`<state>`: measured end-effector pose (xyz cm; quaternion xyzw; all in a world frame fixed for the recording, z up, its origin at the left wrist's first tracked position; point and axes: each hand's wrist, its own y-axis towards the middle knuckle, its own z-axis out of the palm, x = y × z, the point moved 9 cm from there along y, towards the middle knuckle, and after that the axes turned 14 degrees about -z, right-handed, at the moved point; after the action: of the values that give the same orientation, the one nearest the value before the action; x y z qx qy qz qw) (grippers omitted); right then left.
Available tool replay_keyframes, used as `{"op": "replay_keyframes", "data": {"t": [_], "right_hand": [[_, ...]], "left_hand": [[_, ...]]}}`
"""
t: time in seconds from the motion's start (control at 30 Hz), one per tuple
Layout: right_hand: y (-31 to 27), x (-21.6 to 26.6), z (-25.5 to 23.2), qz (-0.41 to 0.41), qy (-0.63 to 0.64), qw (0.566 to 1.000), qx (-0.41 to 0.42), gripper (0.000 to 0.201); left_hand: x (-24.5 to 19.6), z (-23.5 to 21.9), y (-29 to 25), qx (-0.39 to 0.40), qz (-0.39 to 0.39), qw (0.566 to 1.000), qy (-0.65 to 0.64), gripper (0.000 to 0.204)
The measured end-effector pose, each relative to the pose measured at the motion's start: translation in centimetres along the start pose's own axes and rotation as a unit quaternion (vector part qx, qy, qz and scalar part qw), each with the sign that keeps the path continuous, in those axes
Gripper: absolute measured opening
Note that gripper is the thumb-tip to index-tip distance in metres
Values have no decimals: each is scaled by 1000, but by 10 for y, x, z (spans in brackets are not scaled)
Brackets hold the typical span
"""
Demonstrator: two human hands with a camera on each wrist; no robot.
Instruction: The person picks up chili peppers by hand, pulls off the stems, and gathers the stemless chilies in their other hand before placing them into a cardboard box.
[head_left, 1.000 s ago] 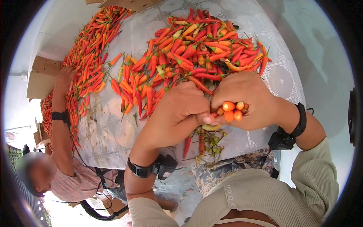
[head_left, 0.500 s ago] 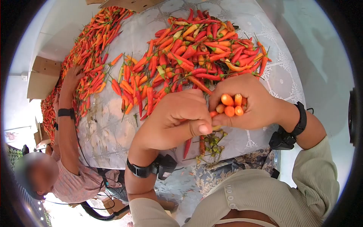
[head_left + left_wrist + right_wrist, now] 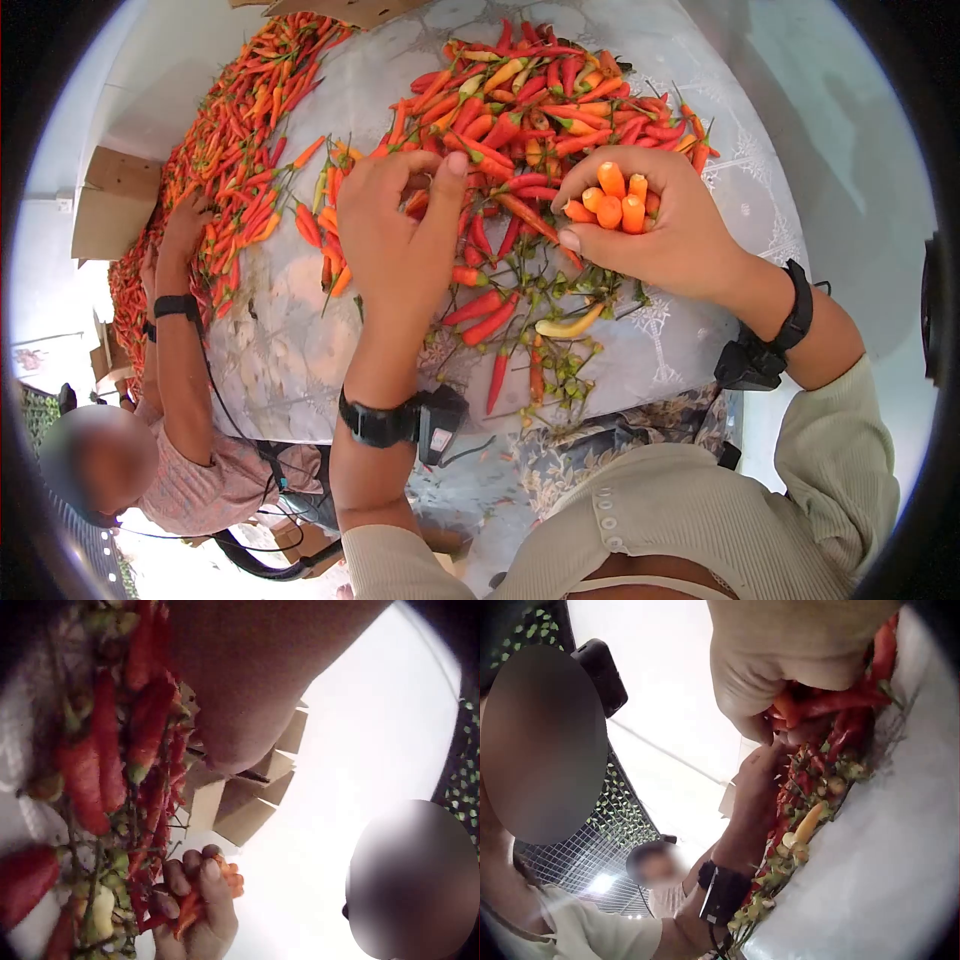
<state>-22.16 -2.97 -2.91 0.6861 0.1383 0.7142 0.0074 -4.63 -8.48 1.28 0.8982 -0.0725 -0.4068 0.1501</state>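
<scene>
My right hand (image 3: 655, 225) curls round a bundle of orange chili peppers (image 3: 609, 212), their stemless ends facing up. In the left wrist view, that same bundle (image 3: 193, 907) shows between its fingers and thumb. My left hand (image 3: 395, 235) is over the left side of the near chili pile (image 3: 545, 120), thumb and forefinger apart, with peppers showing in the gap; its other fingertips are hidden. Between and below the hands lie loose red peppers (image 3: 490, 325), a pale yellow pepper (image 3: 572, 322) and several green stems (image 3: 570, 385).
A larger chili heap (image 3: 235, 150) runs along the table's left side, where another person's arm (image 3: 180, 330) reaches in. A cardboard box (image 3: 118, 205) stands behind that heap. The table's cloth (image 3: 290, 370) is white and patterned, its near edge just before my lap.
My left hand has left the right hand and moved up and left to the pile, its thumb spreading. The right hand has risen slightly with its bundle, uncovering peppers and stems below.
</scene>
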Motion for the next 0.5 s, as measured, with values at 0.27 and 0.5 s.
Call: {"op": "replay_keyframes", "data": {"t": [0.27, 0.5], "right_hand": [[3, 21, 4, -136, -155, 978, 39, 22], [1, 7, -3, -58, -30, 998, -17, 25]], "left_hand": [[-1, 19, 5, 14, 39, 996, 78, 22], [9, 2, -2, 94, -70, 956, -270, 7]]}}
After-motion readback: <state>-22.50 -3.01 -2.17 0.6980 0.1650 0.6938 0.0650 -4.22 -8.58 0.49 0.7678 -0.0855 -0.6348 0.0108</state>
